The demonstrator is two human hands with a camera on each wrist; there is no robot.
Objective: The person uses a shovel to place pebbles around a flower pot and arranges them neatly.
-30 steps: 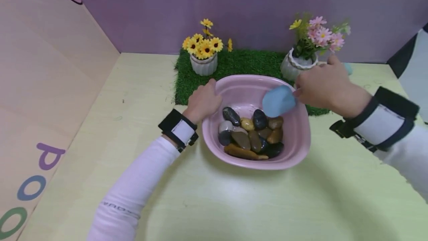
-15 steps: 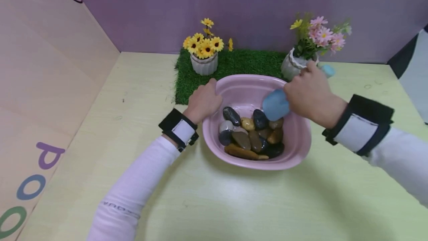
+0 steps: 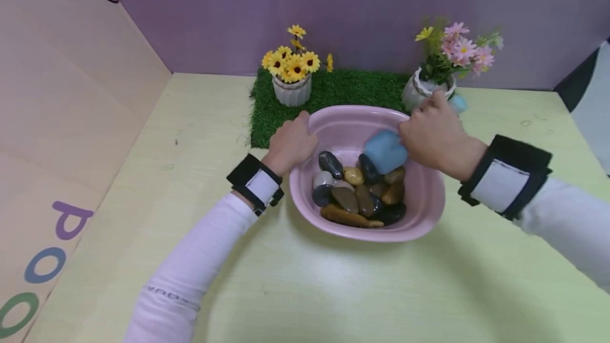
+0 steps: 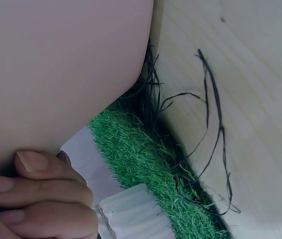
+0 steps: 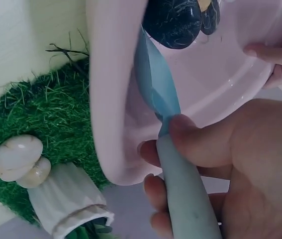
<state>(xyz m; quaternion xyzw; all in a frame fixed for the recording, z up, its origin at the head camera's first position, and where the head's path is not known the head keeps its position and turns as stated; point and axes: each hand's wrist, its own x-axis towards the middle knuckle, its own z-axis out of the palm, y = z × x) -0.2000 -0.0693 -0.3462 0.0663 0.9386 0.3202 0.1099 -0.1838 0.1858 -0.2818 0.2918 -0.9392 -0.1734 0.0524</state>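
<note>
A pink basin stands on the table, tilted toward me, with several wet, smooth stones in its lower half. My left hand grips its upper left rim, the fingers curled under the edge in the left wrist view. My right hand holds a light blue toy shovel by its handle. In the right wrist view the thumb presses along the pale handle while the fingers wrap beneath. The shovel's blade lies inside the basin beside a dark stone, its tip partly hidden.
Behind the basin lies an artificial grass mat. On it are a pot of yellow flowers and a pot of pink flowers. White pebbles rest beside one pot. A purple backdrop rises behind.
My right hand has moved left and inward with the shovel, its blade now lower, against the upper right stones. My left hand has stayed on the rim.
</note>
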